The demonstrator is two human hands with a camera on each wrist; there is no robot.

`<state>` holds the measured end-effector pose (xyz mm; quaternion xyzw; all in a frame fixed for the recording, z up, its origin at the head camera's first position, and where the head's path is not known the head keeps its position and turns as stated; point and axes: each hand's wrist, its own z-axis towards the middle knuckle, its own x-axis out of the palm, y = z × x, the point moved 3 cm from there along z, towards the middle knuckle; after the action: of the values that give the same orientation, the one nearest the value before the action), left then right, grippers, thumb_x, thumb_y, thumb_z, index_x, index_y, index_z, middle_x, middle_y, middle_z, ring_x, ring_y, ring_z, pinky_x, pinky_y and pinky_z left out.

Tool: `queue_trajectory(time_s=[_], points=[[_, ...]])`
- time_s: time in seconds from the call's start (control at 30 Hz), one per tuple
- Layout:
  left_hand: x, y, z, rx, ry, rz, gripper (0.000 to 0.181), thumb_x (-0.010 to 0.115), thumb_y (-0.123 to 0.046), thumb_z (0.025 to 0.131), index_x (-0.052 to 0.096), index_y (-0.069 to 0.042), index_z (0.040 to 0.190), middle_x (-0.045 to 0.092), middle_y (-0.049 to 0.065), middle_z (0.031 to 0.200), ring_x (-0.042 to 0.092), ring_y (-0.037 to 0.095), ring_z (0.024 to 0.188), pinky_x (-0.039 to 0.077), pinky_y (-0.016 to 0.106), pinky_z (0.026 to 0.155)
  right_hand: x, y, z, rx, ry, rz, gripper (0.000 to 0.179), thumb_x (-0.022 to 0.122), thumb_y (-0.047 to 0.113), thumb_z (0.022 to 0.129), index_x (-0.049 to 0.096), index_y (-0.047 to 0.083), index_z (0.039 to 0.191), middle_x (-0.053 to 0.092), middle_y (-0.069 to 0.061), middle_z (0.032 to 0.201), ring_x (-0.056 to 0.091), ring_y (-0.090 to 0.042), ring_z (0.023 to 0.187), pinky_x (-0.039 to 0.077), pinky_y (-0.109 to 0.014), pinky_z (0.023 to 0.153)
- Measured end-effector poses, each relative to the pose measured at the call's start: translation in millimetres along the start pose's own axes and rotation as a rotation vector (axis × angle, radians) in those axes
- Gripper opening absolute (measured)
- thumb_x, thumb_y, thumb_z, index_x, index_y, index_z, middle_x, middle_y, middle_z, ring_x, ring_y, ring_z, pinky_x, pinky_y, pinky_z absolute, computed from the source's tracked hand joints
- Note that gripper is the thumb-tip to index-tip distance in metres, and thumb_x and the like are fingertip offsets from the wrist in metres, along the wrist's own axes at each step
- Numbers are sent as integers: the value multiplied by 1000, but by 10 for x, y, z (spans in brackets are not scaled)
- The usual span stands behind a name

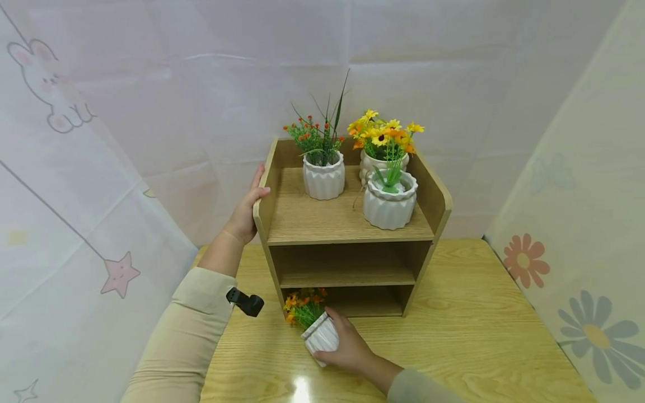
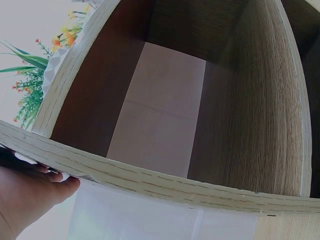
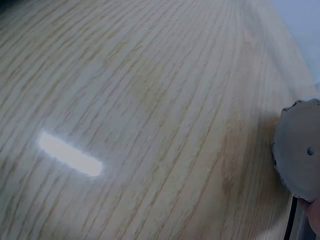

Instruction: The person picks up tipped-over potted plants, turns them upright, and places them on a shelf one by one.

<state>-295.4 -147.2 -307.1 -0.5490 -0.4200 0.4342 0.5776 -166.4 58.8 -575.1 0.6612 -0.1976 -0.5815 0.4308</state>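
Observation:
A small wooden shelf (image 1: 347,280) stands on the table, its side panel (image 2: 150,175) large in the left wrist view. My left hand (image 1: 247,210) lies against the outside of its left panel, fingers extended and thumb by the front edge. In front of the bottom compartment, my right hand (image 1: 347,344) grips a white ribbed flowerpot (image 1: 322,336) with orange flowers (image 1: 304,305). The pot is tilted, flowers toward the upper left. Its underside (image 3: 300,150), with a drain hole, shows in the right wrist view, where little of the hand (image 3: 314,215) is visible.
On the shelf's top board stand a red-flowered pot (image 1: 324,176), a yellow-flowered pot (image 1: 370,165) and a pot with a green stem (image 1: 390,201). The wooden table (image 1: 468,313) extends to the right. Printed cloth walls (image 1: 201,112) surround it.

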Motion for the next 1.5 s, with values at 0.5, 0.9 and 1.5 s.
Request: queue_trajectory(time_s=[0.5,0.9,1.5], points=[[-4,16,-14,-12,1,-11,75,31,-32,91,-8,-50,153,-7,-4,166,13,35,145,16,55,113,-22,-118,-159,-73,-13,-21,108,86,43,66,31,5,150,45,-23,144,55,-37,117,50,-55,90],[1,5,-1,0,5,-5,77,32,-32,91,-9,-46,154,-7,-2,166,15,35,144,18,53,112,-94,-136,-227,-73,3,-22,111,88,41,63,30,6,151,44,-22,145,52,-39,124,47,-55,96],[1,-6,-3,9,10,-11,77,31,-31,91,-10,-44,155,-7,-1,166,14,36,144,16,55,112,-141,-244,-304,-54,54,-35,114,87,42,63,26,9,154,42,-23,149,48,-40,130,45,-55,98]])
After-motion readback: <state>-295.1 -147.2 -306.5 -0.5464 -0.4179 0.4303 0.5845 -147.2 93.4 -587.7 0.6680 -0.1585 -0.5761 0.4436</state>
